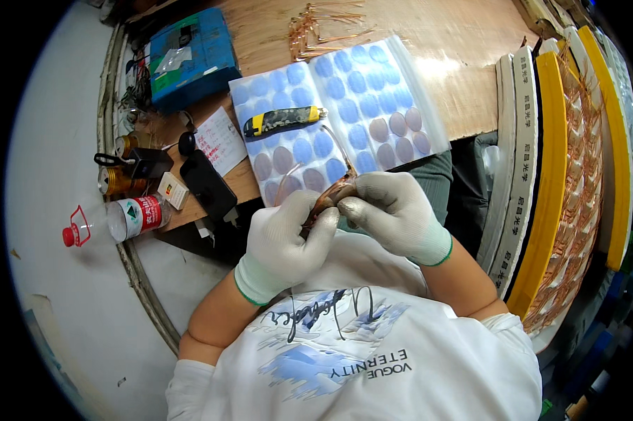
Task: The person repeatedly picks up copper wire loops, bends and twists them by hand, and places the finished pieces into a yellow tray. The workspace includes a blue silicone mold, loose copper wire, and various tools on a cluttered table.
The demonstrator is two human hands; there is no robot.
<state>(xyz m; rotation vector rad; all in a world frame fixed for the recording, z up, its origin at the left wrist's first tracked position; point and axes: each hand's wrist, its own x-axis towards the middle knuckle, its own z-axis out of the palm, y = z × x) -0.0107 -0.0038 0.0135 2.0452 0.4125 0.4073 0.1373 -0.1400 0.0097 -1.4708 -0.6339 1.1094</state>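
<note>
My left hand [286, 235], in a white glove with a green cuff, is closed on one side of a copper-brown eyeglass frame [339, 188]. The other side of that frame is pinched between the thumb and fingers of my right hand [392, 212], gloved the same way. Its thin temples point away from me, over a padded sheet [344, 59] with rows of blue and greyish-brown ovals. My fingers cover much of the frame. A yellow-and-camouflage utility knife [283, 121] lies across the sheet, beyond my hands.
Several copper-coloured wire pieces [308, 31] lie at the back of the wooden table [464, 67]. To the left are a blue case [194, 59], a black phone [208, 185], a handwritten paper [222, 144] and a plastic bottle [130, 217]. Yellow-edged trays [541, 189] with copper frames stand at right.
</note>
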